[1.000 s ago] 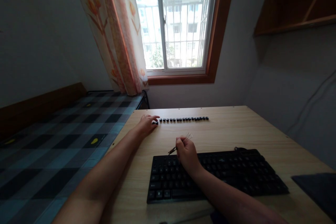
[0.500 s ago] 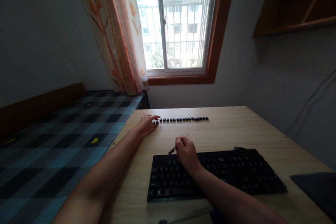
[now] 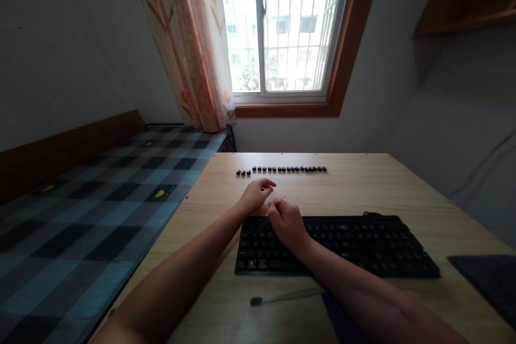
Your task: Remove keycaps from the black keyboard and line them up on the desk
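A black keyboard [image 3: 346,242] lies on the wooden table, partly covered by my right hand [image 3: 288,226]. That hand is closed around what looks like a wire keycap puller [image 3: 283,199]; only its thin wires poke out above the fingers. My left hand [image 3: 257,195] hovers just left of the right one, above the keyboard's back left corner, fingers stretched and nothing visible in them. Farther back, several black keycaps [image 3: 289,169] stand in a long row. A few more keycaps [image 3: 243,173] sit at its left end, slightly nearer to me.
A thin brush [image 3: 256,301] with a dark head lies in front of the keyboard, beside a dark purple cloth [image 3: 341,320]. At the right table edge is a dark flat item [image 3: 484,279]. A checkered bed [image 3: 121,215] adjoins the table's left side.
My left hand has come back from the keycaps toward my right hand, and one more keycap shows in the short group. The right hand has turned, hiding the puller's dark handle. The view has shifted.
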`<state>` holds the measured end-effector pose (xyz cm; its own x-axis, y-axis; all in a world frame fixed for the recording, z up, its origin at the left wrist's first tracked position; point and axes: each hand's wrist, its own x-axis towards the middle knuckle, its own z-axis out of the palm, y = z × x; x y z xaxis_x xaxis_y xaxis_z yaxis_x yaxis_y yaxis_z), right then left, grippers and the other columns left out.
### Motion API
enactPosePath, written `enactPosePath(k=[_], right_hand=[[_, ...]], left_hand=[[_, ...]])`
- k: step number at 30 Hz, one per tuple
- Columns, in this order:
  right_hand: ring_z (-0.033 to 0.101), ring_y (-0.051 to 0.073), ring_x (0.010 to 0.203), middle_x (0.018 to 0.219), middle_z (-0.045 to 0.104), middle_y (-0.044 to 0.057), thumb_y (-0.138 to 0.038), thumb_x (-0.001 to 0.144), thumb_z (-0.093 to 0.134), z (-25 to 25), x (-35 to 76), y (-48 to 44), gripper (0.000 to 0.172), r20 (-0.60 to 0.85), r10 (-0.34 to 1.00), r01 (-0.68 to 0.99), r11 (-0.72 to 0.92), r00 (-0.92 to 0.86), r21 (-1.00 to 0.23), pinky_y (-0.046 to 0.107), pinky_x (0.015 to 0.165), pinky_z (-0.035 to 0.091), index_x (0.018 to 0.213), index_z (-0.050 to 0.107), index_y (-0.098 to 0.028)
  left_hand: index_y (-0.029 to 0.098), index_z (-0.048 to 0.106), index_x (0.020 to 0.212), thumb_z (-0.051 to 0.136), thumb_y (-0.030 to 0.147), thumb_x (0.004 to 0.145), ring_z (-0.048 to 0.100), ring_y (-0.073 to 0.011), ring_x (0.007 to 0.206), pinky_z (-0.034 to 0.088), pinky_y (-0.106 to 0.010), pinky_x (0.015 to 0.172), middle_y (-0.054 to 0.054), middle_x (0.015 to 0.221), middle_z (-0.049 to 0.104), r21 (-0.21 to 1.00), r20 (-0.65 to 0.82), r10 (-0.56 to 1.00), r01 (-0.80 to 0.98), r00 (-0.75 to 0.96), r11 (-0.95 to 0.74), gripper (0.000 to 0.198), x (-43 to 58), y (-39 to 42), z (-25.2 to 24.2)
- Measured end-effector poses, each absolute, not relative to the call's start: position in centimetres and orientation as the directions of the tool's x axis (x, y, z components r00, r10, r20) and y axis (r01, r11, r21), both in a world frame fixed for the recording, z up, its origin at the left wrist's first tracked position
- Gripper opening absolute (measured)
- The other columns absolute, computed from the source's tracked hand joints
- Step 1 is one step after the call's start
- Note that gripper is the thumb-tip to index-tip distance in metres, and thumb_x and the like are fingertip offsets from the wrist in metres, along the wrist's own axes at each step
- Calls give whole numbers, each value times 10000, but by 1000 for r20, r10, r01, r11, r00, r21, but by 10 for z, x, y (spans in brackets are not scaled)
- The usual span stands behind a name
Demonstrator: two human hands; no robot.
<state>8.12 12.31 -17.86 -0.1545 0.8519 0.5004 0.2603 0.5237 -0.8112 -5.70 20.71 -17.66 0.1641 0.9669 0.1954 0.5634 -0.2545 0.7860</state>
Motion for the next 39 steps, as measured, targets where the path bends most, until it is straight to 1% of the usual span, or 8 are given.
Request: enactPosePath(k=[4,7,11,16,21,26,31,39], right_hand=[[560,153,581,614,609,19,-303,929,429,-178,82,127,308,462,872,346,489,-165,-801,251,586,355,729,621,-168],[567,168,594,611,604,26,-304,927,425,-177,82,132,312,426,886,387,464,-185,-797,258,587,349,709,603,-171],[530,155,565,577,575,10,-284,918,428,-174,85,134,316,428,864,374,502,-266,-780,256,570,331,656,574,-183],[473,133,532,572,566,9,-258,889,472,-171,84,123,279,489,794,389,605,-361,-695,249,555,309,633,559,-191],[386,113,469,516,488,-13,-263,869,523,-175,81,113,278,529,727,430,686,-438,-586,243,527,269,599,526,-199],[473,133,531,559,532,3,-292,915,449,-177,85,116,319,553,770,371,639,-319,-674,252,560,326,617,515,-198],[503,141,459,466,509,-30,-369,942,415,-176,88,119,330,444,887,268,462,-126,-846,245,515,378,711,578,-199],[479,123,348,423,477,-59,-420,927,439,-162,90,123,326,370,923,143,383,-107,-913,223,389,367,738,579,-194]], left_hand=[[157,729,891,553,153,783,664,-178,787,511,-272,715,-51,826,733,724,142,973,651,183,-228,206,-53,198,-184],[158,729,899,588,175,761,665,-191,800,508,-283,727,-59,863,742,663,150,946,681,286,-311,198,-53,193,-180],[191,724,929,595,192,759,659,-198,836,502,-297,766,-42,902,739,544,128,922,752,364,-373,214,-54,189,-176],[213,724,939,576,180,794,637,-205,866,491,-305,785,-43,929,713,376,86,918,840,388,-391,210,-51,192,-184],[232,725,979,546,180,830,630,-212,893,486,-313,808,-59,975,695,300,110,924,874,366,-382,238,-50,193,-190],[220,719,967,599,206,804,625,-213,851,489,-306,763,-56,923,685,304,62,922,872,383,-383,203,-50,186,-178],[204,715,892,558,255,834,623,-218,848,492,-309,748,-67,907,678,292,104,918,870,383,-396,175,-48,179,-172],[206,715,899,506,223,860,626,-224,828,487,-318,743,-73,896,682,287,150,906,859,397,-424,214,-49,185,-181]])
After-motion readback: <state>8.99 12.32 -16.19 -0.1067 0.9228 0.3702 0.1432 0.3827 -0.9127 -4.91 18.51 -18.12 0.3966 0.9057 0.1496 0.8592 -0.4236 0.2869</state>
